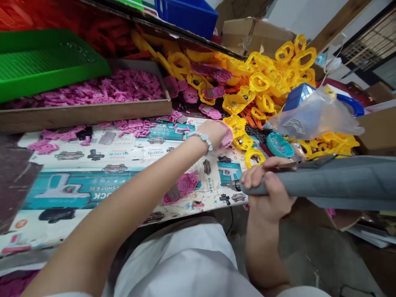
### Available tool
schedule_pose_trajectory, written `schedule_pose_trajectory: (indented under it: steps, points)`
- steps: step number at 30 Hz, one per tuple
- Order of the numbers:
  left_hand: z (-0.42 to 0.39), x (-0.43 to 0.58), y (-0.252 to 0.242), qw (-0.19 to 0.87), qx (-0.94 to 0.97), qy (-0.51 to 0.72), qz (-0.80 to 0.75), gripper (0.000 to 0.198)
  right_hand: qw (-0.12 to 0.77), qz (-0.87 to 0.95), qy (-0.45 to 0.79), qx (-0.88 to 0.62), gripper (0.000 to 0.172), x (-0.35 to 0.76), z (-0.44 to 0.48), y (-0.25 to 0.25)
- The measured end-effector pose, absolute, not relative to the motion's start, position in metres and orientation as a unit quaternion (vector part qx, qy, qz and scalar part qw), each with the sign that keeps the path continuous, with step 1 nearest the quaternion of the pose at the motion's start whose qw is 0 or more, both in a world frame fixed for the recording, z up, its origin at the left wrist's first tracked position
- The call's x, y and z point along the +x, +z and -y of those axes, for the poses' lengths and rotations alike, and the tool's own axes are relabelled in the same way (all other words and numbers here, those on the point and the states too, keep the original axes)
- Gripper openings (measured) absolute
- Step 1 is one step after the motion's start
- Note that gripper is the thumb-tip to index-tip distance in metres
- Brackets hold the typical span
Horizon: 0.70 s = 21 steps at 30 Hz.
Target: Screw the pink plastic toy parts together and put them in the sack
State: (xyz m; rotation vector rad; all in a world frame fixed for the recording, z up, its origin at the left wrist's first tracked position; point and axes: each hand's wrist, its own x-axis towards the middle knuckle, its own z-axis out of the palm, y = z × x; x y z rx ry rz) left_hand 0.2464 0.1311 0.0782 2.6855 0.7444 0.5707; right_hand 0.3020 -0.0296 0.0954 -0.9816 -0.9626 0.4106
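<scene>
Shallow box: small pink parts. Teal bowl: small pieces. Green tray: cut off at left. Pink shell: at the left hand, partly covered; fingers hidden, grip cannot be told. Grey screwdriver: wrapped in the right hand's grip, rear cut off.

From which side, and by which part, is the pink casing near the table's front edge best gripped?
I would pinch the pink casing by its right rim, from the right: it lies flat on the printed sheet, and the left forearm crowds its left side.
</scene>
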Motion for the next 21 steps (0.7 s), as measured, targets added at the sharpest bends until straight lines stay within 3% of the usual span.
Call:
schedule_pose_trajectory:
  steps: [4, 10, 17, 21]
  points:
    - [-0.156, 0.279, 0.072, 0.109, 0.954, 0.127, -0.247, 0.009, 0.751, 0.441, 0.184, -0.456, 0.01, 0.305, 0.037, 0.092]
    - [-0.15, 0.243, 0.072, 0.089, 0.953, 0.133, -0.259, 0.012, 0.758, 0.443, 0.189, -0.44, 0.011, 0.313, 0.034, 0.098]
    - [-0.046, 0.153, 0.038, 0.252, 0.906, 0.251, -0.229, 0.024, 0.745, 0.453, 0.26, -0.415, 0.011, 0.288, 0.048, 0.109]
    - [-0.008, 0.131, 0.019, 0.334, 0.871, 0.271, -0.239, 0.019, 0.608, 0.524, 0.363, -0.474, 0.011, 0.284, 0.063, 0.125]
